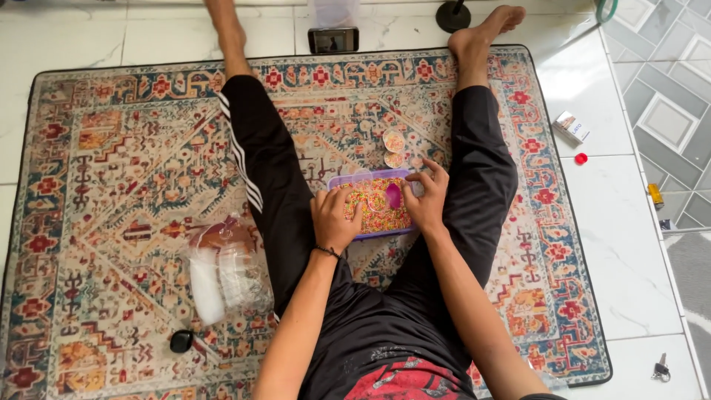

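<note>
1 purple tray [368, 235] of coloured bits, 2 small filled cups [393, 141] — 1 phone [333, 39], 1 rug [111, 148], 1 plastic bag [222, 270], 1 red cap [581, 158] — 2 hands [335, 218].

Bright, even daylight fills the view. The glossy white marble floor tiles [622, 222] carry a soft sheen near the top right. Shadows are faint. Focus is sharp throughout, with slight wide-angle bending at the edges.

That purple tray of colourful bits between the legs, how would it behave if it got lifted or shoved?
The purple tray looks shallow and thin-walled, so it may flex if lifted by one edge. The loose colourful bits fill it almost to the rim and would probably spill if it tilts. On the patterned rug it would likely drag rather than slide.
</note>
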